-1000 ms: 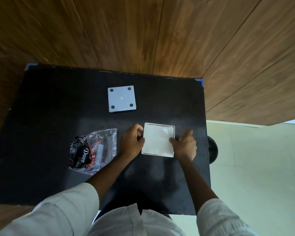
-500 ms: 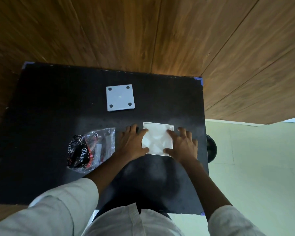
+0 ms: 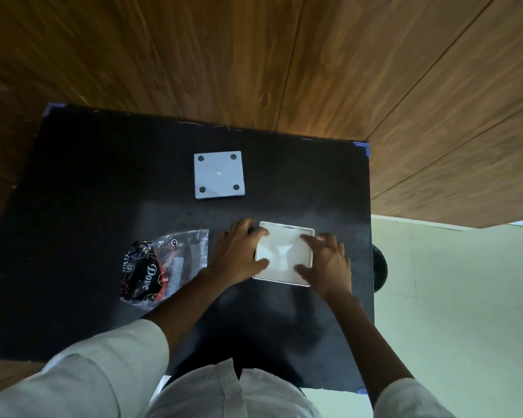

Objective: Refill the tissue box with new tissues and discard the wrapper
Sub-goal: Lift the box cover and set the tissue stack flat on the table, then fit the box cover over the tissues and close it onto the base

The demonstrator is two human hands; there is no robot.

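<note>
1. Far left of the black table [image 3: 73, 182] there's just bare dark surface, and a white sleeve [image 3: 103, 366] comes in from the bottom left corner.
2. Next over is the wrapper [image 3: 163, 267], a crinkly clear plastic bag with black and red print that reads "Dove". It lies flat on the table, just beside the left wrist, and looks empty.
3. Up toward the far edge, well apart from everything else, sits a grey square lid [image 3: 219, 174] with four dark round pads at its corners, lying flat.
4. The left hand [image 3: 239, 257] is spread out flat, palm down, thumb and fingertips pressing on the left side of the tissues. It isn't gripping anything, just pushing down.
5. In the middle of it all is the tissue box [image 3: 281, 283], white and square, open on top, sitting on the table right of center. The white tissues [image 3: 283, 256] fill it and look dented where the fingers press.
6. The right hand [image 3: 329, 263] does the same thing on the right side: open, fingers splayed, tips resting on the tissues, nothing held.
7. Past the table's right edge a dark round object [image 3: 379, 270] peeks out over the pale green floor [image 3: 465, 312]; can't tell what it is.
</note>
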